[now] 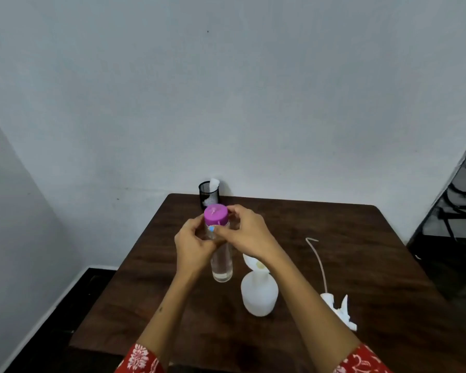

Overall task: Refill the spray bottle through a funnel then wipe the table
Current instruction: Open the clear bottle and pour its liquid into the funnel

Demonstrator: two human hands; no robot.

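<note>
A tall clear water bottle point(222, 267) with a purple cap point(216, 214) stands on the dark wooden table point(361, 265). My left hand point(193, 244) grips its upper body. My right hand point(246, 232) holds the bottle just under the cap, fingers curled around the neck. To the right stands the white spray bottle point(259, 297) with a white funnel point(254, 265) in its neck; my right forearm partly hides the funnel. The spray head point(339, 310) with its long dip tube point(319, 262) lies on the table at the right.
A black mesh holder point(209, 195) with white tissue in it stands at the table's far edge against the wall. Dark chairs point(463, 200) are at the far right. The table's left edge drops to a black floor.
</note>
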